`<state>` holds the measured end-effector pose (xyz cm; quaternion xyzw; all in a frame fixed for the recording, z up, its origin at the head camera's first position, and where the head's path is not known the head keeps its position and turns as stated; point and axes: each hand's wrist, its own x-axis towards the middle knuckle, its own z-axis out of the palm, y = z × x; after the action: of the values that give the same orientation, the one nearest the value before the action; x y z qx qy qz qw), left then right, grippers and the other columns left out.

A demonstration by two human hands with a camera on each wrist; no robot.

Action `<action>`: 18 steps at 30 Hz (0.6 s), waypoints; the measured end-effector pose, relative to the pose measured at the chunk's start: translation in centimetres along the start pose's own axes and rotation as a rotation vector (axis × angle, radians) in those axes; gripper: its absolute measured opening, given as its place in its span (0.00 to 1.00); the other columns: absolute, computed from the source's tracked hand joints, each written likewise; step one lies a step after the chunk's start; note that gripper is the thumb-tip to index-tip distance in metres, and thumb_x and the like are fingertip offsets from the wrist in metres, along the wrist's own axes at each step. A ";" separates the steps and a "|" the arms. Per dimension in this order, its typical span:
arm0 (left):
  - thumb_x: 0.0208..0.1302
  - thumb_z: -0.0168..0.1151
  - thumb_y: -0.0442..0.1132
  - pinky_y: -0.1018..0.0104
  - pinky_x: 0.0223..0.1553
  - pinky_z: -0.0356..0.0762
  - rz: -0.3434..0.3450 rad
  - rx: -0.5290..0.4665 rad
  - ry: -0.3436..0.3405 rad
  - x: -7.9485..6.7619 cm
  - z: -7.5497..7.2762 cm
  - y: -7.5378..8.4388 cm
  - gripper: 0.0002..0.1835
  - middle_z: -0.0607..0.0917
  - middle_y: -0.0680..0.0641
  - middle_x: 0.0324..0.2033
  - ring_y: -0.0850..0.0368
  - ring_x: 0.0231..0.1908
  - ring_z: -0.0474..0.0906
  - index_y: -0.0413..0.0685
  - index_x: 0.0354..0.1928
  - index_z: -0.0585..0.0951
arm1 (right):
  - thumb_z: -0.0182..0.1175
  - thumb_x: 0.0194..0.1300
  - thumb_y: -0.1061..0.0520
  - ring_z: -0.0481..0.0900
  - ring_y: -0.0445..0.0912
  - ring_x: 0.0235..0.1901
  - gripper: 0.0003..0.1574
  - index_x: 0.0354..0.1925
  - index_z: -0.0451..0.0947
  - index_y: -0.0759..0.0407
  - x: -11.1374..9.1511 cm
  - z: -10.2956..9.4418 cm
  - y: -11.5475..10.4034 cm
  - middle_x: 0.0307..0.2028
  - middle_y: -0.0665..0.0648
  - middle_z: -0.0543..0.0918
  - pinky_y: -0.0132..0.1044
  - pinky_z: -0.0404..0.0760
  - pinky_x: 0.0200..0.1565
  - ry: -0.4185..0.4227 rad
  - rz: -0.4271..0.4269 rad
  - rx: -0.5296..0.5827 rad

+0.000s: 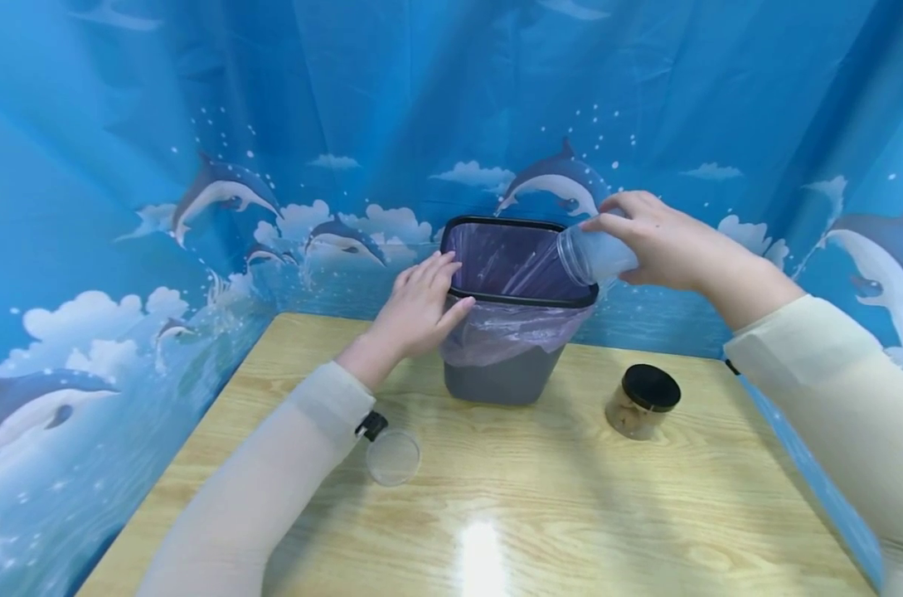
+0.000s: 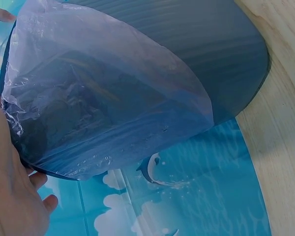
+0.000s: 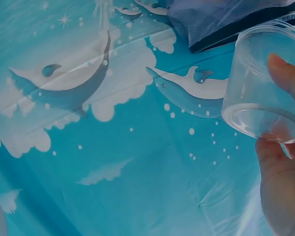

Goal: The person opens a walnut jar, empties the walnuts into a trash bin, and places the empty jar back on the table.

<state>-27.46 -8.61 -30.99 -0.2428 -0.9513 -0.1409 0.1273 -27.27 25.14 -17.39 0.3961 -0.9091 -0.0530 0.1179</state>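
A grey trash bin (image 1: 496, 377) stands on the table, lined with a translucent purple bag (image 2: 103, 98) folded over its black rim. My left hand (image 1: 421, 307) rests at the rim's front left corner, fingers extended along the left side and thumb along the front. At the right side of the rim, my right hand (image 1: 663, 240) grips a clear plastic jar (image 1: 600, 253) between thumb and fingers. The jar (image 3: 260, 78) is uncapped and tilted, its mouth over the bin's opening. Its walls look see-through in the right wrist view.
A clear round lid (image 1: 393, 458) lies on the wooden table (image 1: 555, 514) near my left forearm. To the right of the bin stands a small jar (image 1: 643, 402) with a black lid and brownish contents. A blue dolphin-print curtain (image 1: 391, 108) hangs behind the table.
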 end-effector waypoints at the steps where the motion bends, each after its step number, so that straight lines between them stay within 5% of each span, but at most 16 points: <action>1: 0.75 0.29 0.69 0.46 0.74 0.41 0.000 -0.001 -0.001 0.0 0.0 0.0 0.42 0.49 0.48 0.79 0.51 0.78 0.38 0.48 0.79 0.53 | 0.77 0.47 0.70 0.62 0.67 0.63 0.49 0.66 0.70 0.56 0.0 0.0 0.0 0.62 0.69 0.67 0.64 0.71 0.56 0.002 -0.003 -0.003; 18: 0.76 0.31 0.67 0.45 0.74 0.40 0.000 -0.023 -0.007 -0.2 -0.1 0.0 0.41 0.47 0.48 0.79 0.52 0.78 0.37 0.48 0.79 0.52 | 0.79 0.44 0.70 0.63 0.68 0.63 0.51 0.66 0.70 0.57 -0.6 0.8 -0.1 0.62 0.71 0.67 0.64 0.72 0.56 0.105 -0.025 0.005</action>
<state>-27.30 -8.70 -30.96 -0.2445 -0.9501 -0.1510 0.1214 -27.04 25.52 -18.30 0.4101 -0.8967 -0.0314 0.1635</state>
